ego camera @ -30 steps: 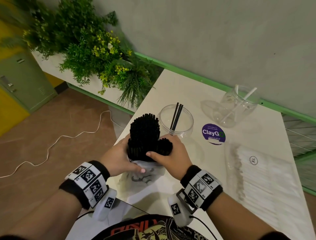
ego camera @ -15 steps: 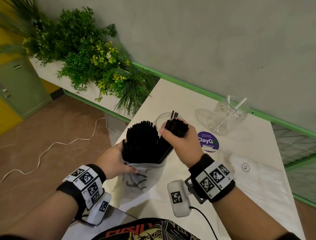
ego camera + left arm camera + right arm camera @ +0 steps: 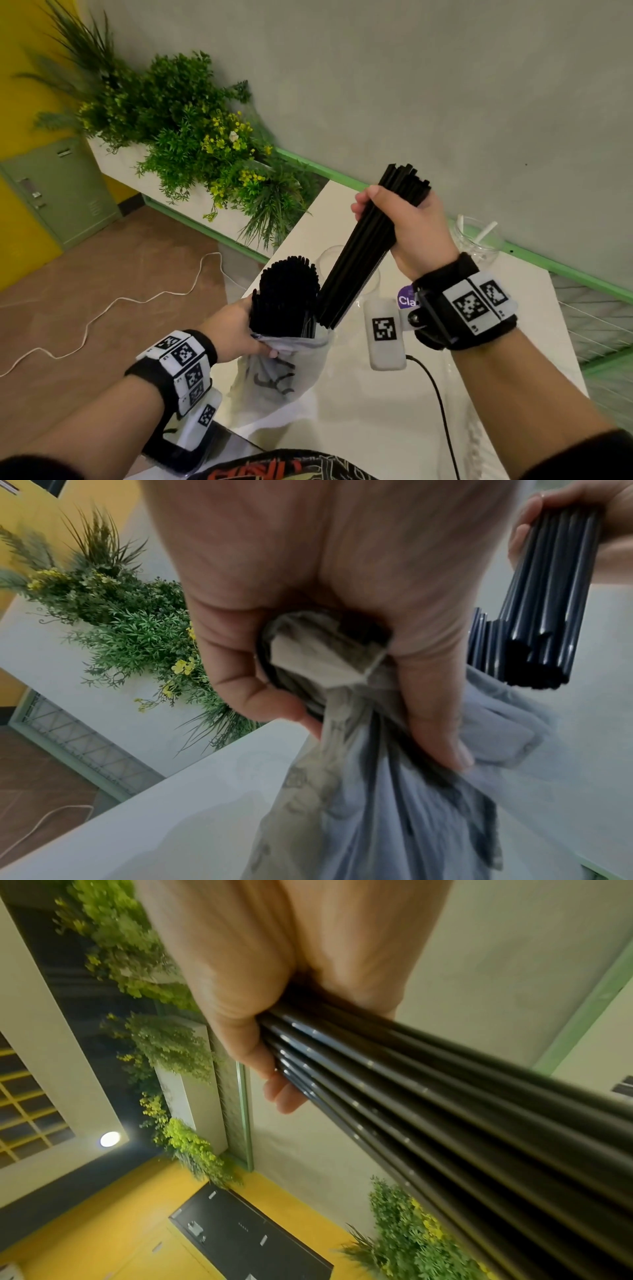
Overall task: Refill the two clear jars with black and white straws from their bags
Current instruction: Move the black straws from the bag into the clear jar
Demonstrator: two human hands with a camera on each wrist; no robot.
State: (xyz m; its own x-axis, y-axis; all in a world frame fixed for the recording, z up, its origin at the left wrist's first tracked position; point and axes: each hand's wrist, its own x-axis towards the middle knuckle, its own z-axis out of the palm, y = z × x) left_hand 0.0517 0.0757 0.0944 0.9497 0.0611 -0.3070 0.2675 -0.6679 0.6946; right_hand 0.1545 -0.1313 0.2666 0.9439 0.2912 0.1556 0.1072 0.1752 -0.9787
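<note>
A white table (image 3: 342, 404) stands against a grey wall (image 3: 445, 85) with a green strip along its bottom edge. Green plants with little yellow flowers (image 3: 191, 137) fill a white box to the left, and a white cord (image 3: 102, 308) lies on the brown floor. The right hand (image 3: 407, 226) is curled tight around a bunch of black straws (image 3: 356, 263), held up in the air above the table. The bunch is long and tilted: its top end points up toward the wall and its bottom end points down toward the bag (image 3: 277, 373). The left hand (image 3: 233, 329) squeezes the neck of this thin see-through bag, which sits at the table's near edge. More black straws (image 3: 284, 294) stand up out of the bag, pointing up. A clear jar (image 3: 349, 274) sits behind the lifted bunch and is mostly hidden by it. A second clear jar (image 3: 479, 240) with a few white straws stands by the wall, partly hidden by the right wrist. A purple sticker (image 3: 406, 298) is half covered. Both wrist views are blurry.
</note>
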